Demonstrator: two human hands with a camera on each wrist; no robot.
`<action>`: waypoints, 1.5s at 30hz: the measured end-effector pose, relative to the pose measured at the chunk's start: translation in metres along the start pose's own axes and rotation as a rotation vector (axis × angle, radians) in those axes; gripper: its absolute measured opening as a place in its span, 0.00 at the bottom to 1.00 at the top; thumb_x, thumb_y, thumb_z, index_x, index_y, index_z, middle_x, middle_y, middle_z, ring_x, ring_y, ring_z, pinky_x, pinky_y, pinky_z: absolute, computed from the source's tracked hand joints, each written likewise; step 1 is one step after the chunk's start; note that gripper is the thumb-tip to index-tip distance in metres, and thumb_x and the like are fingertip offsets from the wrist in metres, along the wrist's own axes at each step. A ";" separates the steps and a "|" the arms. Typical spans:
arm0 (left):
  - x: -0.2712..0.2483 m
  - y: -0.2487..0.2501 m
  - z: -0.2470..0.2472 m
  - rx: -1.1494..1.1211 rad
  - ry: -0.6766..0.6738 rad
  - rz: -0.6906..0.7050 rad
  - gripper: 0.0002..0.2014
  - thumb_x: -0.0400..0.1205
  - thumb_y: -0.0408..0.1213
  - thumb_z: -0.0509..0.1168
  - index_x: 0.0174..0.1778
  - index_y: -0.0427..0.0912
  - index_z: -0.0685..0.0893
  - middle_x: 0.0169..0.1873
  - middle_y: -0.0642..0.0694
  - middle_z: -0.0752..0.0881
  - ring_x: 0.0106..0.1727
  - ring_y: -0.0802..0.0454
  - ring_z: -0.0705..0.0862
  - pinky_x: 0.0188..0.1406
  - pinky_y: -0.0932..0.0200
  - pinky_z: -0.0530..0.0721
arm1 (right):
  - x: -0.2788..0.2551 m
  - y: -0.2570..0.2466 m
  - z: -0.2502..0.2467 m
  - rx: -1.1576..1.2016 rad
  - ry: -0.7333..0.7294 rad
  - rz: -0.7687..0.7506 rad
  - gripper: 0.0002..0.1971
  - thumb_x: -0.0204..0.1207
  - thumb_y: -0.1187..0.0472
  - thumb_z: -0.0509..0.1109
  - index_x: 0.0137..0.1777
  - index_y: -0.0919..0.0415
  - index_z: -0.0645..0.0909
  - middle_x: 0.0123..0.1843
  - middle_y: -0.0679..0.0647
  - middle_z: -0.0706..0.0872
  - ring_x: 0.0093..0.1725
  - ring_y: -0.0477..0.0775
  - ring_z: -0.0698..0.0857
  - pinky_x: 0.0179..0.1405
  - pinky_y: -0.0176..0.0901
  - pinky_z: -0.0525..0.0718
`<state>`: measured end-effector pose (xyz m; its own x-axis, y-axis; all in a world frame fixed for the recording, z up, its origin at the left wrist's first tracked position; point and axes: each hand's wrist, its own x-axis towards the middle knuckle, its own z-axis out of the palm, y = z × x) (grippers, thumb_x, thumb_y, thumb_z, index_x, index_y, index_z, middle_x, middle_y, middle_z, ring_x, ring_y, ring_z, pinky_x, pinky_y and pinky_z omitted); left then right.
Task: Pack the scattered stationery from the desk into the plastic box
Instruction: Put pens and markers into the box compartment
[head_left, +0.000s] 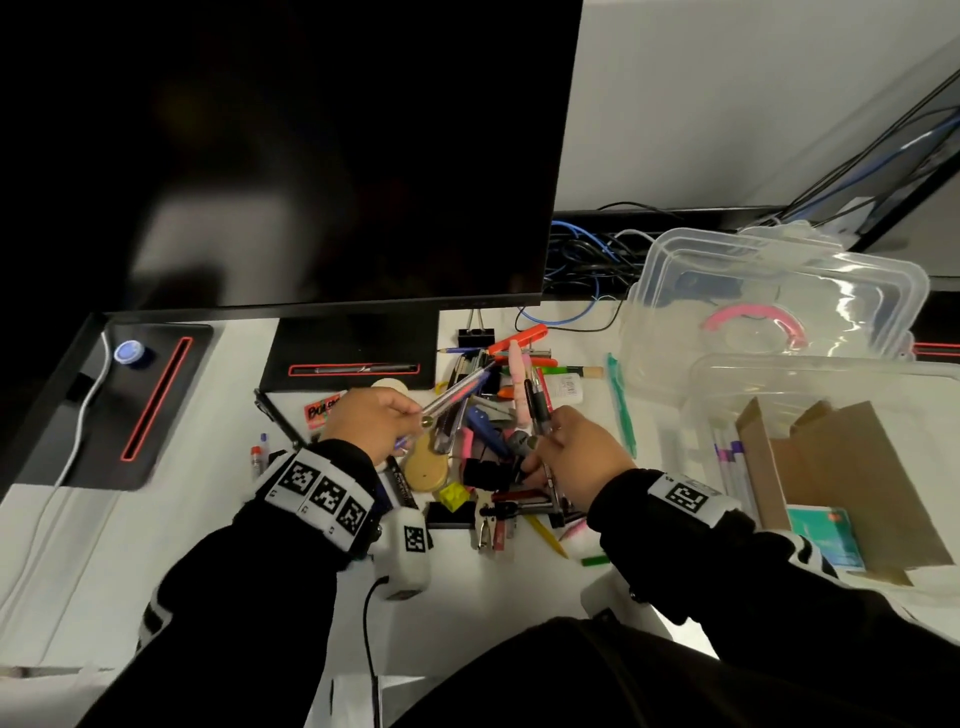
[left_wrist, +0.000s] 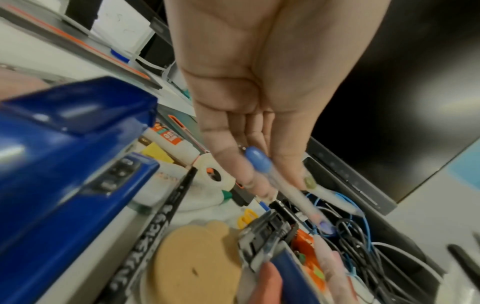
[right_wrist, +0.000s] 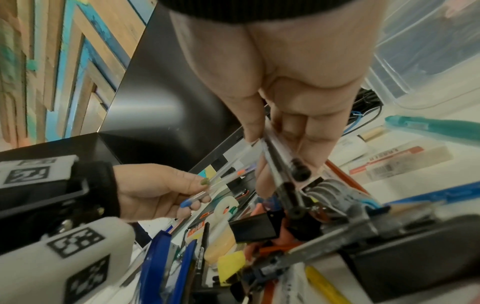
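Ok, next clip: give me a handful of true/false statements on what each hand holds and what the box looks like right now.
1. The left hand holds a clear pen with a blue end cap. True.
2. The right hand is empty. False: its fingers hold black pens.
3. The plastic box already holds a cardboard piece. True.
4. The box's lid is clipped on the box. False: it lies separately behind the box, with a pink handle.
5. The green pen is inside the box. False: it lies on the desk, left of the box.
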<state>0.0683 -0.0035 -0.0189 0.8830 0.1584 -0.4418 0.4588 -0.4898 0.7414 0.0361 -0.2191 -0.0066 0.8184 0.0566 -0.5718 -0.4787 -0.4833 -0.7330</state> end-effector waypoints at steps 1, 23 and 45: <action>-0.006 0.001 0.000 -0.050 -0.025 0.012 0.04 0.76 0.27 0.71 0.45 0.37 0.87 0.40 0.36 0.89 0.32 0.48 0.85 0.28 0.65 0.84 | 0.000 -0.002 0.001 0.053 -0.012 -0.002 0.06 0.83 0.68 0.55 0.57 0.65 0.70 0.40 0.57 0.86 0.32 0.52 0.86 0.29 0.35 0.81; -0.058 0.020 0.026 -0.300 -0.238 0.187 0.06 0.79 0.25 0.67 0.50 0.33 0.85 0.36 0.37 0.87 0.27 0.52 0.86 0.25 0.63 0.85 | -0.006 -0.014 -0.005 0.696 0.021 -0.026 0.06 0.81 0.70 0.61 0.50 0.66 0.81 0.44 0.65 0.87 0.38 0.60 0.88 0.37 0.49 0.89; -0.070 0.051 0.029 -0.357 -0.307 0.281 0.05 0.72 0.26 0.72 0.43 0.33 0.87 0.23 0.43 0.84 0.20 0.54 0.80 0.18 0.63 0.80 | -0.041 -0.008 -0.063 -0.003 -0.060 -0.255 0.10 0.78 0.69 0.66 0.48 0.53 0.84 0.40 0.50 0.91 0.43 0.46 0.90 0.48 0.37 0.84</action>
<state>0.0272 -0.0638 0.0349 0.9314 -0.2208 -0.2894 0.2614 -0.1475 0.9539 0.0268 -0.2729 0.0457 0.8923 0.2286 -0.3893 -0.2580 -0.4494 -0.8552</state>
